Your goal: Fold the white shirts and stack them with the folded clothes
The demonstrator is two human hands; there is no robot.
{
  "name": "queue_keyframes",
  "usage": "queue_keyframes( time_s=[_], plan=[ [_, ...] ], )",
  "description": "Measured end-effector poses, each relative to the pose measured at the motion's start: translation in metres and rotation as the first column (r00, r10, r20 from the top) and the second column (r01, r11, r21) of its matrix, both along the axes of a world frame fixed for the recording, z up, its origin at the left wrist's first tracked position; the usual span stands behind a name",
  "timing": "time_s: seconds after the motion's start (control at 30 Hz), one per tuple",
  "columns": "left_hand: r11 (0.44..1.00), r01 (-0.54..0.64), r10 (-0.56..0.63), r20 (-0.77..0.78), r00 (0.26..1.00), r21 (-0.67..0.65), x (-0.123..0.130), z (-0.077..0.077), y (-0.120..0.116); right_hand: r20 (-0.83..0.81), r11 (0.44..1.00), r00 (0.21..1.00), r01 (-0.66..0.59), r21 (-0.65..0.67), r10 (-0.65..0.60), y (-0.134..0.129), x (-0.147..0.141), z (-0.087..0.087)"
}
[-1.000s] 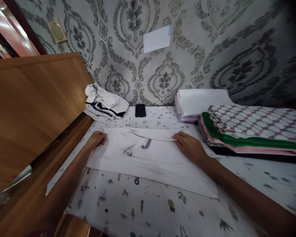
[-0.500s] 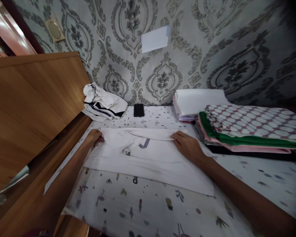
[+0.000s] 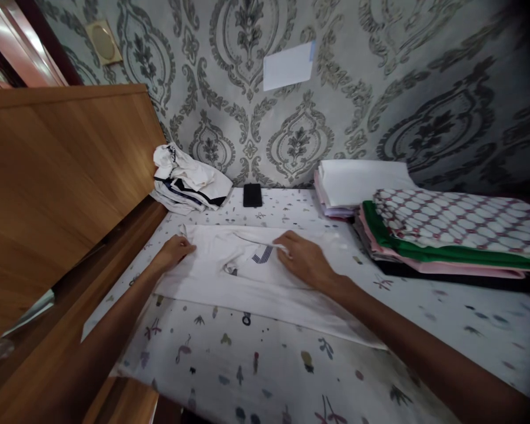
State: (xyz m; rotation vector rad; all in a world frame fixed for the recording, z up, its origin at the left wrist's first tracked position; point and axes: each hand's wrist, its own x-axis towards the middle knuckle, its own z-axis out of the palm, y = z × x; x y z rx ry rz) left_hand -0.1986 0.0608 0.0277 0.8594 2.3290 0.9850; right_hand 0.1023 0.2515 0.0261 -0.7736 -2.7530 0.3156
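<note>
Nearest lies the printed sheet (image 3: 212, 362), spread beneath everything and giving the cloth a smooth, level bed; on it the white garment (image 3: 247, 290) lies flat in a long strip, its near edge running across from side to side, its middle ruffled around a striped mark (image 3: 262, 254).

The left hand (image 3: 175, 252) is at the garment's left end, near the far corner, fingers curled and close together; the fingertips touch the cloth, though at this blur I cannot tell whether they pinch it or merely press; either way, the hand seems placed there to steady that end. The right hand (image 3: 307, 260) reaches over the right part, thumb and fingers drawn together on a bit of the upper layer just beside the striped mark; a grip so small probably serves to manage one layer and leave those below lying flat.

Beyond, to the right, a pile of folded cloths (image 3: 463, 218) and a white folded stack (image 3: 364, 182) sit well aside, which leaves the hands room; a black flat object (image 3: 252, 195) lies near the wall (image 3: 291, 132); to its left a loose heap of clothing (image 3: 194, 176) leans by the wooden panel (image 3: 70, 153), perhaps kept apart because it is unfolded.
</note>
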Motion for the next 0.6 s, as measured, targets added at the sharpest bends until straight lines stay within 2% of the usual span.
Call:
queue_keyframes(
  time_s=[0.07, 0.13, 0.23, 0.3, 0.37, 0.43, 0.53, 0.6],
  plan=[
    [0.989, 0.144, -0.144, -0.190, 0.971, -0.016, 0.006, 0.001, -0.004, -0.056, 0.978, 0.983, -0.181, -0.102, 0.176, -0.018, -0.024, 0.001],
    [0.942, 0.337, -0.327, -0.252, 0.911, -0.005, 0.013, 0.004, -0.010, -0.085, 0.935, 0.948, -0.316, -0.163, 0.306, -0.033, -0.048, -0.001],
    [0.794, 0.600, -0.590, -0.121, 0.799, 0.092, 0.024, 0.010, -0.023, -0.088, 0.885, 0.913, -0.408, -0.223, 0.399, -0.045, -0.082, -0.008],
    [0.730, 0.668, -0.678, 0.030, 0.734, 0.143, 0.028, 0.013, -0.031, -0.082, 0.859, 0.896, -0.442, -0.259, 0.436, -0.049, -0.099, -0.013],
    [0.733, 0.659, -0.680, 0.177, 0.711, 0.167, 0.027, 0.014, -0.038, -0.081, 0.844, 0.886, -0.460, -0.276, 0.457, -0.051, -0.111, -0.018],
    [0.773, 0.601, -0.635, 0.253, 0.730, 0.203, 0.022, 0.011, -0.041, -0.085, 0.837, 0.876, -0.479, -0.264, 0.474, -0.051, -0.118, -0.021],
    [0.854, 0.432, -0.504, 0.255, 0.826, 0.290, 0.010, 0.002, -0.038, -0.120, 0.818, 0.851, -0.524, -0.238, 0.511, -0.050, -0.117, -0.022],
    [0.903, 0.288, -0.365, 0.216, 0.906, 0.318, 0.003, -0.004, -0.030, -0.158, 0.804, 0.840, -0.542, -0.245, 0.519, -0.050, -0.114, -0.020]
  ],
)
